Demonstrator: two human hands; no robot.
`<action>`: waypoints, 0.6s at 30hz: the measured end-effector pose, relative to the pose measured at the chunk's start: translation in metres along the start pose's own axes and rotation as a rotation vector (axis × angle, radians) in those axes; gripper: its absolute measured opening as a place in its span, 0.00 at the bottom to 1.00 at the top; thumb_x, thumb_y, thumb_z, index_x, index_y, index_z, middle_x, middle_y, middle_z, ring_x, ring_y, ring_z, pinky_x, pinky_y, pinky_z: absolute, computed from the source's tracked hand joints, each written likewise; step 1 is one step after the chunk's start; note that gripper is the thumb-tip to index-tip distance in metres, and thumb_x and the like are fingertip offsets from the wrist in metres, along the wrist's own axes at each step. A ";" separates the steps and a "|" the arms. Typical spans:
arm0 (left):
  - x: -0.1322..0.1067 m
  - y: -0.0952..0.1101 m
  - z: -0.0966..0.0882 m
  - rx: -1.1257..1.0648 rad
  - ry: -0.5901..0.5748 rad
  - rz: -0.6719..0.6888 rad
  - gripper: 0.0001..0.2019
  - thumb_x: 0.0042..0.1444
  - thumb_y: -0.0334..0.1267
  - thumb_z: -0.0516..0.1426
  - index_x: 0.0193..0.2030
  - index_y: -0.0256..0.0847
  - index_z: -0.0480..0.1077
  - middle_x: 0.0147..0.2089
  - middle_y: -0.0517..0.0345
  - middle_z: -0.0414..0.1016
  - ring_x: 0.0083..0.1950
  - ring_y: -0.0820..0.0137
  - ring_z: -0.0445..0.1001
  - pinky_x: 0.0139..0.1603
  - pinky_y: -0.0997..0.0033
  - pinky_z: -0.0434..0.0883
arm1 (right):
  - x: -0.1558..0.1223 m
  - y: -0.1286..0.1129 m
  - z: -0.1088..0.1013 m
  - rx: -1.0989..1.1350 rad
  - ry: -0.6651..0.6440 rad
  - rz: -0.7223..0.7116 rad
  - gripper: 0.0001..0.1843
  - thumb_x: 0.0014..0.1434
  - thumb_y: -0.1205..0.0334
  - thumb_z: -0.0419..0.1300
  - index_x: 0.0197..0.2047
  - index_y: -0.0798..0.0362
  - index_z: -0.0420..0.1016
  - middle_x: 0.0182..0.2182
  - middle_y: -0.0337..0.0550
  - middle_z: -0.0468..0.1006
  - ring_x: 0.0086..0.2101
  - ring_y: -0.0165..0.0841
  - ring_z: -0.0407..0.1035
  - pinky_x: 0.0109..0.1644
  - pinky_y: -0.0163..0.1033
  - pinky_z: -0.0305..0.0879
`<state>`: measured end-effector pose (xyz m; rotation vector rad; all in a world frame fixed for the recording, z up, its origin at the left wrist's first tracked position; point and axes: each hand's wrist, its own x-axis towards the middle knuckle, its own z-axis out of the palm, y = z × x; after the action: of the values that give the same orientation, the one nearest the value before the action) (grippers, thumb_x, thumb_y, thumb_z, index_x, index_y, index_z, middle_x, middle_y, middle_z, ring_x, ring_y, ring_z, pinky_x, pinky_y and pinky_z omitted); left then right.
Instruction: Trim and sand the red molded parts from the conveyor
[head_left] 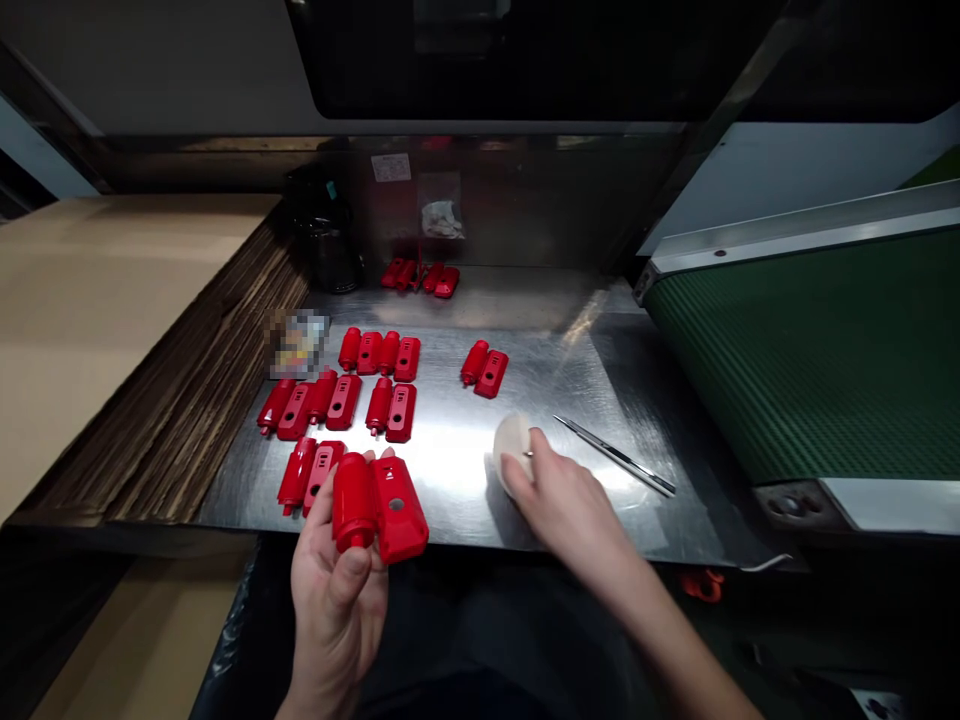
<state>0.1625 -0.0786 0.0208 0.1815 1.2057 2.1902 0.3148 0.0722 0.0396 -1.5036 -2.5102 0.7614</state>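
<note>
Left grip (337, 590), head view: closed round a red housing pair (379, 505), held clear of the table (540, 340) edge, faces up toward us. Right grip (559, 495): fingers curled on a white pad (511, 440) on the table, near tweezers (615, 456); pinched or merely touched, we cannot tell. Further red pairs (352, 385) lie in sorted rows at left.

We held a glossy red plastic housing (379, 510), a rounded cylinder joined to a flat shell with a small oval hole, tilted above the steel tabletop's (540, 350) near edge. Our off-white rounded pad (513, 438) rested on that tabletop, gripped, just right of it.
</note>
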 end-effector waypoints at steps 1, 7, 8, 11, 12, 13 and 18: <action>0.000 0.002 0.001 -0.004 -0.008 -0.015 0.39 0.44 0.47 0.80 0.63 0.39 0.79 0.54 0.42 0.87 0.55 0.56 0.87 0.54 0.72 0.84 | 0.009 0.013 -0.004 -0.024 -0.006 0.026 0.12 0.74 0.56 0.53 0.40 0.49 0.72 0.23 0.40 0.75 0.26 0.42 0.74 0.28 0.39 0.53; -0.003 -0.008 -0.004 -0.049 -0.023 -0.103 0.39 0.49 0.54 0.77 0.67 0.47 0.77 0.59 0.46 0.86 0.58 0.56 0.86 0.57 0.71 0.82 | 0.004 0.031 -0.008 -0.033 0.184 0.112 0.15 0.71 0.52 0.59 0.51 0.55 0.74 0.52 0.63 0.75 0.52 0.55 0.72 0.50 0.51 0.65; -0.006 -0.012 -0.006 -0.044 -0.034 -0.119 0.39 0.50 0.55 0.76 0.68 0.48 0.77 0.62 0.44 0.84 0.60 0.54 0.85 0.57 0.68 0.83 | -0.006 0.024 -0.004 0.152 0.106 0.089 0.17 0.73 0.48 0.56 0.51 0.54 0.74 0.50 0.59 0.76 0.48 0.51 0.73 0.48 0.50 0.67; -0.018 -0.022 -0.015 -0.002 -0.124 -0.220 0.40 0.52 0.56 0.75 0.70 0.47 0.75 0.71 0.39 0.76 0.68 0.44 0.78 0.62 0.54 0.81 | -0.037 -0.001 0.015 0.984 -0.447 0.050 0.28 0.74 0.33 0.51 0.48 0.51 0.75 0.39 0.47 0.79 0.35 0.40 0.75 0.40 0.43 0.68; -0.021 -0.024 -0.020 0.033 -0.161 -0.261 0.42 0.51 0.56 0.75 0.71 0.46 0.74 0.73 0.37 0.74 0.70 0.41 0.76 0.63 0.51 0.81 | -0.044 -0.008 0.023 1.196 -0.616 0.076 0.30 0.72 0.30 0.54 0.48 0.51 0.75 0.37 0.45 0.79 0.33 0.37 0.75 0.38 0.40 0.68; -0.024 -0.025 -0.026 0.085 -0.188 -0.290 0.44 0.50 0.56 0.76 0.72 0.46 0.73 0.74 0.37 0.72 0.71 0.40 0.75 0.64 0.50 0.80 | -0.048 -0.013 0.032 1.324 -0.717 0.110 0.31 0.70 0.29 0.57 0.48 0.52 0.75 0.36 0.45 0.80 0.32 0.35 0.75 0.37 0.38 0.67; -0.022 -0.011 -0.062 0.529 -0.014 0.026 0.40 0.48 0.49 0.78 0.68 0.50 0.74 0.65 0.49 0.79 0.64 0.59 0.79 0.58 0.75 0.78 | -0.033 -0.023 0.071 1.179 -0.621 0.080 0.31 0.69 0.30 0.57 0.48 0.53 0.71 0.34 0.44 0.82 0.32 0.34 0.80 0.35 0.34 0.68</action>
<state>0.1600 -0.1312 -0.0202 0.4293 1.7596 1.8412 0.2888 0.0102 -0.0060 -0.9511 -1.5401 2.3948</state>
